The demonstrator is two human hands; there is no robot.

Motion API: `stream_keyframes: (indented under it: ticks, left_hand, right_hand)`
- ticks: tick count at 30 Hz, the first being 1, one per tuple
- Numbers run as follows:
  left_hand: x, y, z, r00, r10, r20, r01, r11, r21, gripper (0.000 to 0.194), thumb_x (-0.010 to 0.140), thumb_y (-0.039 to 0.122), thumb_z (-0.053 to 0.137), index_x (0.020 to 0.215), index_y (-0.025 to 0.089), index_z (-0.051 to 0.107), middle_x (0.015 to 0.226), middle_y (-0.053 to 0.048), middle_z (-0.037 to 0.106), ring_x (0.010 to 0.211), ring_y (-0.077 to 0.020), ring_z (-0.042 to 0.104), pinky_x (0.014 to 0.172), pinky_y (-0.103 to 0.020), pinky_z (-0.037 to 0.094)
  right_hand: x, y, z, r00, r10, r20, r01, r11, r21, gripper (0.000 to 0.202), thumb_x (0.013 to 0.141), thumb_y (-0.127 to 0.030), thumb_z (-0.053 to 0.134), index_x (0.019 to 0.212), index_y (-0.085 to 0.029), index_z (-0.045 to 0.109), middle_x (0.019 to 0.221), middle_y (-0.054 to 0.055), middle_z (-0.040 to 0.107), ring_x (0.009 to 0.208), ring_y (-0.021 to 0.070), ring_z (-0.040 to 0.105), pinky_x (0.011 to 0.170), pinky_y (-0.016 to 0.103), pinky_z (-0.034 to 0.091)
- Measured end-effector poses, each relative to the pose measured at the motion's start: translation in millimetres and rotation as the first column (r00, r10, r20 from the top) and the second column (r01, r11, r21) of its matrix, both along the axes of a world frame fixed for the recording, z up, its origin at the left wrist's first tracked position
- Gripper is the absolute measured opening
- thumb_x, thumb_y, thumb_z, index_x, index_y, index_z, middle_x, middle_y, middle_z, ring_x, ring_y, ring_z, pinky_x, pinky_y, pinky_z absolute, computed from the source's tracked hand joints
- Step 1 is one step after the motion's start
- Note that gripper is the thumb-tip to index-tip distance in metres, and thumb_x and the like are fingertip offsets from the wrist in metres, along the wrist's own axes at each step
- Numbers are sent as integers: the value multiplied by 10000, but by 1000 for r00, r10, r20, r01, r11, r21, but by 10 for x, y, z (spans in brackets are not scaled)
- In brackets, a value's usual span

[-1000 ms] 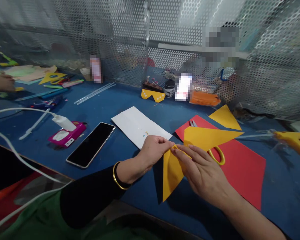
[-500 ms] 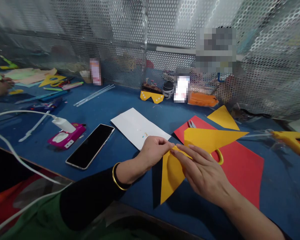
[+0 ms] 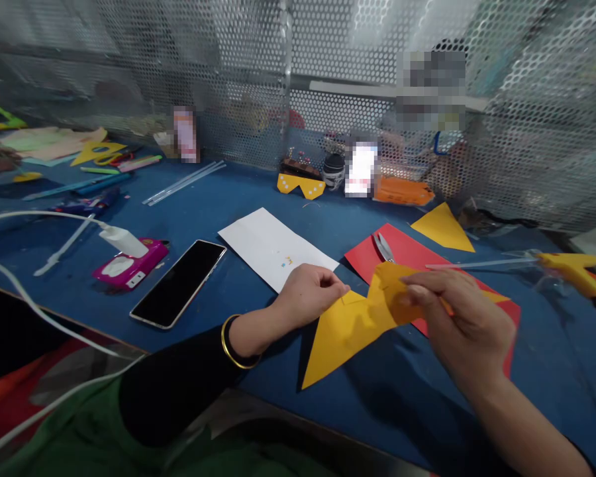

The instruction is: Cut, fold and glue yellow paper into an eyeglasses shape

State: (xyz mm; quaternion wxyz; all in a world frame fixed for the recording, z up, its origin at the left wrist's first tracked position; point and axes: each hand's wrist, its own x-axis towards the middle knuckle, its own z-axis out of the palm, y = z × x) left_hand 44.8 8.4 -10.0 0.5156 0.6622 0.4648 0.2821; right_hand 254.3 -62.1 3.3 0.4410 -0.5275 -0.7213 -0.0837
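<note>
Pinched between the fingers of my left hand (image 3: 308,295) is the upper left part of a folded yellow paper (image 3: 350,331). My right hand (image 3: 464,324) grips its other side, fingers closed over the paper. A notch shows in the upper edge between the hands, and a pointed end hangs down at the lower left. Beneath and behind lies a red paper sheet (image 3: 362,248), with the grey blades of scissors (image 3: 382,247) resting on it; the scissors' handles are hidden by the yellow paper.
To the left lie a white card (image 3: 273,245), a black-screened phone (image 3: 179,285) and a magenta power adapter (image 3: 134,264). A yellow glue gun (image 3: 569,268) sits at the right. Behind are a yellow paper mask (image 3: 300,186), a yellow triangle (image 3: 443,227) and a perforated metal screen (image 3: 228,79).
My right hand has moved right and now pinches the paper's right side instead of lying flat on it. The paper has spread and tilted, uncovering more of the scissor blades.
</note>
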Motion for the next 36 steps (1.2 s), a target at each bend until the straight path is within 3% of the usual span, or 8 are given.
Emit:
stream_keyframes:
  ticks: [5,13,16,20,23,28,31,36]
  left_hand:
    - [-34,34,68,988,-92,-124,98,994,47,217,763,330,640,627,184,724,622,-32,657,599,-136,544,544,-244,340]
    - [-209,17,95,870,-306,-388,341,940,25,192,767,321,664,666,194,768,591,-17,667,559,-132,542,512,-246,305]
    - [-253,-83,95,836,-265,-481,339,938,72,156,779,333,687,749,216,785,680,-9,723,621,-145,601,545,-244,323]
    - [-280,-177,62,837,-141,-529,293,931,216,133,796,343,721,832,231,782,770,4,752,707,-160,646,610,-253,364]
    - [-286,-174,-2,870,-151,-470,301,917,262,118,817,329,725,835,222,771,786,13,754,732,-154,662,631,-253,390]
    - [-289,-126,-103,899,-185,-398,329,883,334,110,864,286,695,813,215,760,826,10,754,785,-155,681,690,-262,465]
    - [-337,-178,-97,901,-117,-419,343,784,517,161,929,275,629,985,188,753,988,-44,746,933,-187,679,813,-315,522]
    - [-474,-458,-42,806,-174,-566,580,426,695,293,1007,269,492,1143,90,681,1133,-129,713,1127,-261,621,995,-436,508]
  right_hand:
    - [80,73,15,989,-113,100,122,988,-91,126,907,-344,652,991,-255,682,923,37,757,842,241,707,690,367,541]
    - [-20,-68,-124,966,91,240,21,904,-427,106,910,-296,622,943,-271,720,864,-29,774,656,162,723,466,239,492]
    - [-115,-214,-180,936,91,341,70,900,-431,203,954,-291,528,1043,-220,696,960,28,771,720,195,737,498,271,539]
    - [-192,-393,-211,871,24,490,98,970,-223,359,991,-287,439,1214,-77,627,1111,167,734,956,289,726,716,408,619]
    - [-207,-488,-201,837,201,509,-78,965,-251,343,996,-224,448,1263,-84,611,1276,161,686,1182,277,652,941,444,582]
    - [-197,-588,-316,786,336,519,-163,923,-349,386,1008,-269,441,1292,-73,613,1344,153,654,1265,273,608,972,437,581]
    - [-198,-643,-441,799,305,518,-130,929,-346,465,1006,-330,448,1359,-51,568,1418,175,590,1323,293,558,1004,461,563]
    - [-227,-714,-543,816,293,498,-116,927,-356,561,990,-405,471,1411,-37,520,1476,197,525,1372,314,503,1035,493,537]
